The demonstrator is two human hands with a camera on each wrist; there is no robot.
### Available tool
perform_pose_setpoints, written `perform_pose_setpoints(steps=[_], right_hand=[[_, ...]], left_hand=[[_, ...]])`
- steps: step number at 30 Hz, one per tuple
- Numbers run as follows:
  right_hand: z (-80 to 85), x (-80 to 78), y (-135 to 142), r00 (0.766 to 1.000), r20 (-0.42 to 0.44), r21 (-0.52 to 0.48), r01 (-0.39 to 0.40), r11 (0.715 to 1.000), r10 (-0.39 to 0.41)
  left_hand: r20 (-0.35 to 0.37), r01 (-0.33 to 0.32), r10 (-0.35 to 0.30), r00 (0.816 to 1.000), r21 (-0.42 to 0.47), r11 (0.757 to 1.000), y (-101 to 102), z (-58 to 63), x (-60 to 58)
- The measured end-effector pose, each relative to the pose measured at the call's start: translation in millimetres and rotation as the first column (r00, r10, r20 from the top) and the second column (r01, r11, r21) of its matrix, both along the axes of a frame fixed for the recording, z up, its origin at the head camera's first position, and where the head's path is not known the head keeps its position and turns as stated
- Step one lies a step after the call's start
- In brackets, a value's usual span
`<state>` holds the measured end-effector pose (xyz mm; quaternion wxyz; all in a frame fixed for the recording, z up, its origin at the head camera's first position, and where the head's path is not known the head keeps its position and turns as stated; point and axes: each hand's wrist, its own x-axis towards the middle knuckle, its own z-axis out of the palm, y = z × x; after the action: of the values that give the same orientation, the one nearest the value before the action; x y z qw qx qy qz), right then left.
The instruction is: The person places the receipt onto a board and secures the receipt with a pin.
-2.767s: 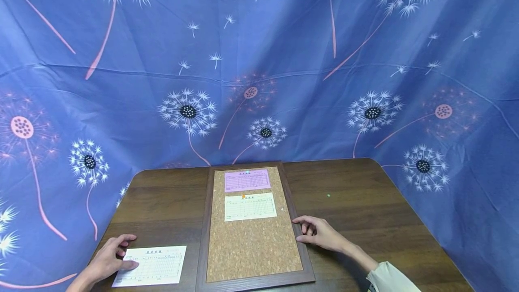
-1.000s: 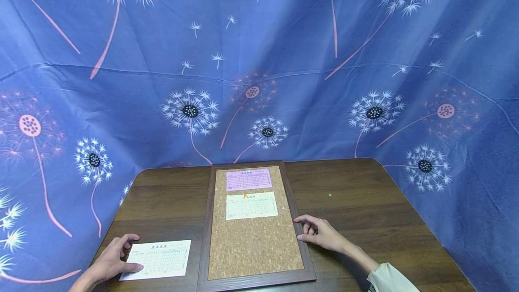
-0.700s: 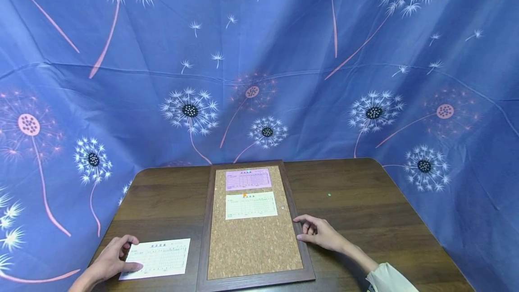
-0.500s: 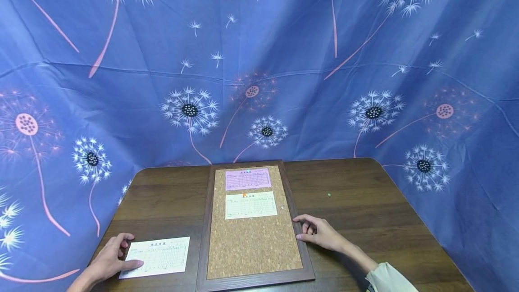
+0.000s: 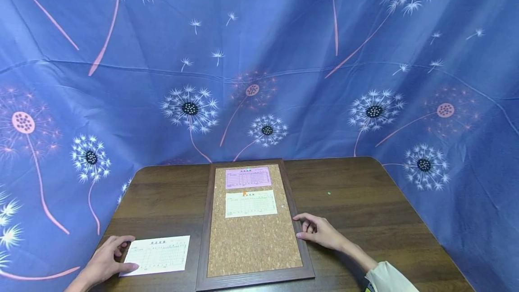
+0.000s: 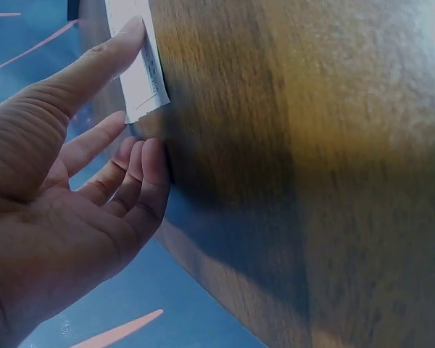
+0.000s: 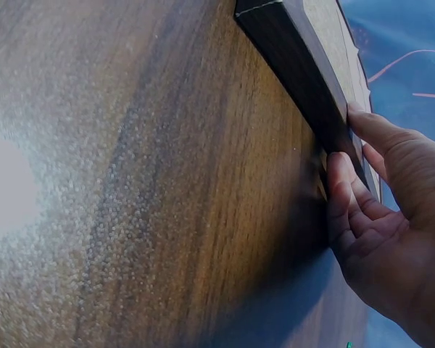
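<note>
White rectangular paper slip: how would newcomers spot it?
On the brown wooden table, find the dark-framed corkboard. Left of it, the left hand touches the white slip. Unlike the purple slip and pale-green slip, it's off the board.

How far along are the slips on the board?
Looks done: purple slip and pale green slip, both on the board. In hand: white slip on the table, touched by the left hand; right hand touches the board. Likely left: moving the white slip onto the cork below the others.
</note>
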<state>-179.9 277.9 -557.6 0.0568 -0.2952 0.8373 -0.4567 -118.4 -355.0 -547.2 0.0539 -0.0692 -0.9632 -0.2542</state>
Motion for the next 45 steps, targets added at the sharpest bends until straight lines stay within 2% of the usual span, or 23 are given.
perform_pose_setpoints(steps=[5,8,11,13,15,21,24,29,32,35,37,41,45], right_hand=[[-0.1,0.9,0,1.000,0.007,0.002,0.010,1.000,-0.010],[0.3,1.6,0,1.000,-0.008,-0.007,-0.001,1.000,0.001],[1.3,2.1,-1,1.000,-0.016,-0.006,-0.002,1.000,0.002],[2.5,2.4,-2,1.000,-0.010,-0.009,0.001,1.000,-0.002],[3.6,2.7,-2,1.000,0.002,-0.013,0.007,1.000,-0.007],[5.4,3.0,-3,1.000,-0.001,-0.035,0.002,0.999,-0.002],[5.7,3.3,-3,1.000,-0.005,-0.040,-0.001,0.999,0.001],[5.2,3.4,-3,1.000,0.010,-0.039,0.004,0.999,-0.003],[4.8,3.1,-3,1.000,0.011,-0.035,0.009,0.999,-0.009],[4.5,3.0,-3,1.000,0.012,-0.033,0.013,0.999,-0.012],[4.8,3.1,-3,1.000,0.014,-0.036,0.009,0.999,-0.009],[4.0,2.8,-3,1.000,0.017,-0.034,0.005,0.999,-0.005],[4.7,3.8,-3,1.000,0.011,-0.025,0.011,1.000,-0.011]], left_hand=[[0.020,-0.016,0.016,1.000,0.034,0.999,4,1.1,0.7],[0.104,-0.040,0.033,0.994,0.061,0.997,5,3.7,-0.5],[0.206,-0.061,0.048,0.977,0.057,0.996,6,7.0,-2.9],[0.246,-0.077,0.061,0.967,0.057,0.995,6,8.2,-4.5],[0.252,-0.086,0.066,0.966,0.069,0.994,6,8.8,-5.3],[0.192,-0.137,0.111,0.975,0.129,0.982,4,7.8,-4.2],[0.213,-0.155,0.116,0.970,0.178,0.972,4,8.2,-5.2],[0.320,-0.203,0.108,0.941,0.279,0.938,4,12.0,-5.8],[0.365,-0.213,0.066,0.929,0.378,0.901,2,13.5,-4.4],[0.395,-0.228,0.023,0.918,0.480,0.847,0,14.0,-3.8],[0.401,-0.233,0.005,0.916,0.522,0.821,-2,14.4,-4.3],[0.443,-0.263,-0.009,0.896,0.549,0.793,-2,21.0,-5.7],[0.435,-0.266,-0.019,0.900,0.583,0.768,2,26.2,-5.0]])
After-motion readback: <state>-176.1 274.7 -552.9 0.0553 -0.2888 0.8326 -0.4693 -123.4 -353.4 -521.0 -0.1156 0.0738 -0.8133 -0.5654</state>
